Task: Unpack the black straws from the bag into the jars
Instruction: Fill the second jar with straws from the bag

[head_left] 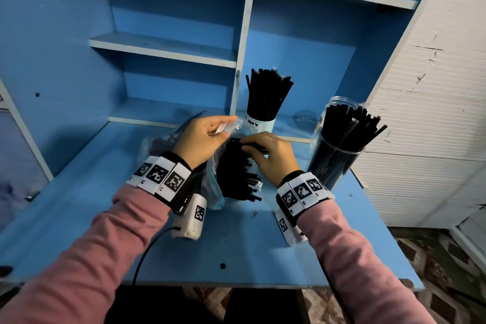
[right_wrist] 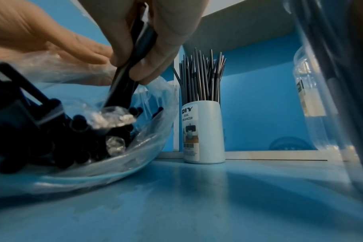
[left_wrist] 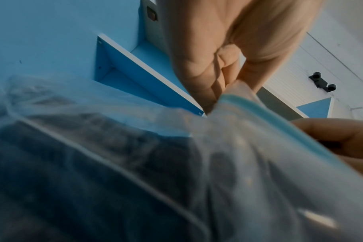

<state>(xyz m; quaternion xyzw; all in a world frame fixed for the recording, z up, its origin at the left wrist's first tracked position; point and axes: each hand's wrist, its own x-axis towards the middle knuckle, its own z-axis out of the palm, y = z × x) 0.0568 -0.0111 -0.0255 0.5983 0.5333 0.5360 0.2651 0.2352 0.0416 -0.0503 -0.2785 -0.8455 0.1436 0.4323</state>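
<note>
A clear plastic bag with a blue zip strip lies on the blue desk, holding a pile of black straws. My left hand pinches the bag's upper edge and holds it up. My right hand reaches into the bag's mouth and grips a few black straws between thumb and fingers. A white jar marked DIY stands behind the bag, full of upright black straws. A clear jar at the right also holds many black straws.
Another clear bag of dark straws lies behind my left wrist. Blue shelving rises at the back, with a white divider. A white slatted wall stands to the right. The desk's front edge is near me.
</note>
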